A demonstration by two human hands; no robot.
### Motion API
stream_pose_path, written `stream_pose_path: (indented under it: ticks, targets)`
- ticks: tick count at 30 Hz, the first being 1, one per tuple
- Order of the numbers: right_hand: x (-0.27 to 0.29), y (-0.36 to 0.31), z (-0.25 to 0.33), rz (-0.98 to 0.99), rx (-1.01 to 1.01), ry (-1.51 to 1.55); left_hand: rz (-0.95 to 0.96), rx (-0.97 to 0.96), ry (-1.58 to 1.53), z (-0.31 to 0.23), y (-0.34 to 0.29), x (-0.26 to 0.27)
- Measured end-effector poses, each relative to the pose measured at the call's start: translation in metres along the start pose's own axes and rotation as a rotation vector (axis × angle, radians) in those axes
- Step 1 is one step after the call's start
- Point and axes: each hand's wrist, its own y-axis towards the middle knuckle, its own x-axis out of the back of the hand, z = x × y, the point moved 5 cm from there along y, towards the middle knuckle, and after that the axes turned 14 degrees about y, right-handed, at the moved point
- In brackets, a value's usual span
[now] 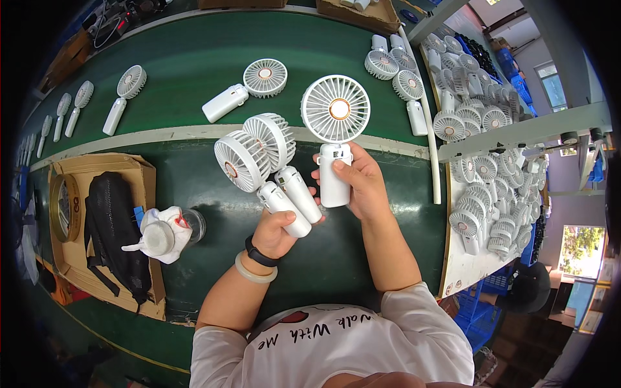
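Observation:
Two white handheld fans (285, 211) are gripped side by side by their handles in my left hand (274, 234), their round slatted heads tilted up and to the left. My right hand (366, 182) holds one more white handheld fan (336, 108) upright, its thumb on the front of the handle and its copper-ringed head facing up. The hands are close together over the green work surface (226, 271). Just beyond them another handheld fan (226, 103) lies on the green belt (187, 84).
More fans line the belt at left, such as one fan (115, 116). A cardboard tray (160, 294) holds a black pouch (116, 223) and a tape roll; a cloth-wrapped jar (196, 226) stands beside it. At right, a white table (453, 258) carries many piled fans under a metal frame (517, 134).

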Motion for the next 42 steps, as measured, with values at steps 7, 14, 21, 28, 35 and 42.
stream_pose_path:
  ticks: [7,14,21,28,35,42]
  targets:
    - [0.009,0.002,-0.004,0.011,-0.032,0.017,0.026,-0.017,-0.002,-0.001,0.001,0.0]
    - [0.014,0.005,-0.007,-0.021,0.014,-0.05,0.026,-0.03,0.005,-0.006,0.002,-0.011]
    - [0.017,0.005,-0.013,-0.044,-0.017,0.012,0.054,-0.043,0.014,-0.009,0.003,-0.015]
    - [0.021,0.008,-0.02,-0.033,-0.026,0.056,0.072,-0.058,0.027,-0.008,0.003,-0.015]
    - [0.023,0.003,-0.022,-0.095,0.011,-0.042,0.139,-0.091,0.016,-0.012,0.004,-0.021]
    - [-0.004,-0.013,-0.022,0.131,-0.006,-0.321,0.342,0.028,-0.258,-0.012,-0.003,-0.016]
